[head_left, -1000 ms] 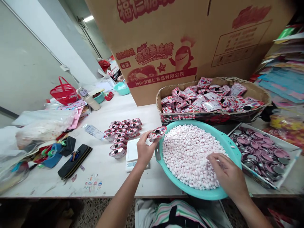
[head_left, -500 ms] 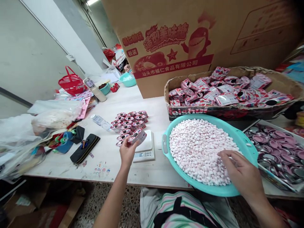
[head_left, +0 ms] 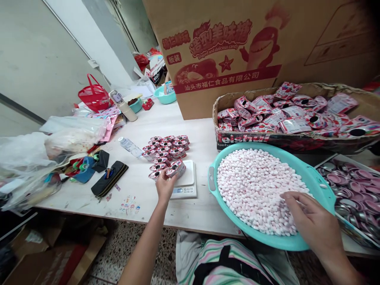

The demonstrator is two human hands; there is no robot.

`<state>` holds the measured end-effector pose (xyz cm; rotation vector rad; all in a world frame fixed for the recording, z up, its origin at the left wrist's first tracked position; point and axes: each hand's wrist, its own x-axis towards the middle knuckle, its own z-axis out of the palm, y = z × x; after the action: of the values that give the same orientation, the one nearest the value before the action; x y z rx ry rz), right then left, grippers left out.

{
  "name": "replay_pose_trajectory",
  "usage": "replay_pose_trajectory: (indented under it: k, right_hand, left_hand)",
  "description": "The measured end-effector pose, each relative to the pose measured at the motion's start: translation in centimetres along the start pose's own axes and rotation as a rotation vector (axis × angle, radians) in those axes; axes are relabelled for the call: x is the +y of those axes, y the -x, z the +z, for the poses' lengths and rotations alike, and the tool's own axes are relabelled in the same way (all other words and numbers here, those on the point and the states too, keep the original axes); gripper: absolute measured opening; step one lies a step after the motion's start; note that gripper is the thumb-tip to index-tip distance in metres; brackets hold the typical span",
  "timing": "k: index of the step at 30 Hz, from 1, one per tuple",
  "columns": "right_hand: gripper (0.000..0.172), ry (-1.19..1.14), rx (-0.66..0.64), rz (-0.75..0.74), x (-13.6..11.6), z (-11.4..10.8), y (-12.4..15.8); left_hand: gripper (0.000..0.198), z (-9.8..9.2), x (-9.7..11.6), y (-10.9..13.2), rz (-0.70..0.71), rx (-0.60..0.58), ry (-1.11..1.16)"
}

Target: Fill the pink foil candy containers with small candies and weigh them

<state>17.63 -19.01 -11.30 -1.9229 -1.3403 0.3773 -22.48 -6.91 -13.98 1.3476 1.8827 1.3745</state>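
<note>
The left hand (head_left: 165, 186) grips a printed container (head_left: 175, 169), thumb and fingers closed at its near-left end. The container sits just beyond the fingertips, at the left edge of the scale (head_left: 190, 191); contact with the pan cannot be confirmed. Its long axis slants away rightward. The left forearm extends forward. The right hand (head_left: 316, 219), well apart, rests with curled fingers at the white pellets (head_left: 255, 186); whether it holds any cannot be told.
</note>
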Motion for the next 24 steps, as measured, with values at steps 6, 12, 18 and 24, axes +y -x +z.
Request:
replay_pose_trajectory:
  k: [6, 12, 18, 24]
  right_hand:
    - [0.034, 0.009, -0.032, 0.037, -0.1, -0.2, -0.1]
    - [0.034, -0.001, -0.048, 0.08, -0.4, -0.3, -0.2]
    - [0.036, 0.025, -0.068, 0.17, -0.5, -0.5, -0.3]
    - [0.038, 0.037, -0.116, 0.249, -1.0, -0.7, -0.4]
  left_hand:
    - [0.045, 0.5, -0.1, 0.2, 0.008, -0.046, -0.02]
    - [0.056, -0.8, 0.5, 1.3, 0.078, -0.001, -0.07]
    - [0.043, -3.5, -1.3, 3.5, 0.025, 0.287, -0.071]
    - [0.038, -4.8, -4.4, 5.5, -0.084, 0.38, -0.083]
